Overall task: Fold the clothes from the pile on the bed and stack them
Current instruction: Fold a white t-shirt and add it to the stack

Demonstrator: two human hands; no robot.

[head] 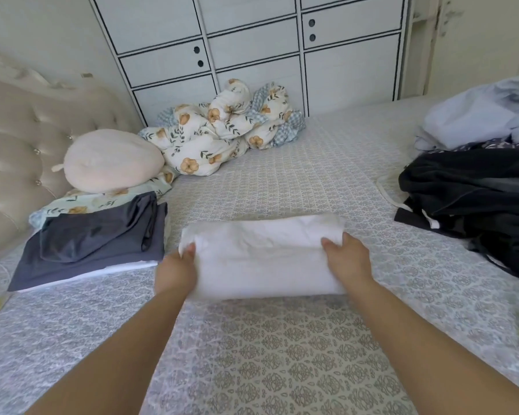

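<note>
Patterned bed. White garment long axis left-right, left hand and right hand gripping its ends; folded stack lies left, nearer left hand.

Two bare forearms, left hand, right hand, no sleeves, no jewellery

- Bright, soft, even daylight; shadows faint.
- White garment overexposed, its folds nearly washed out.
- Wide-angle bending: wardrobe lines lean and curve at the edges.
- Slight softness overall, blurrier toward the left edge.
</note>
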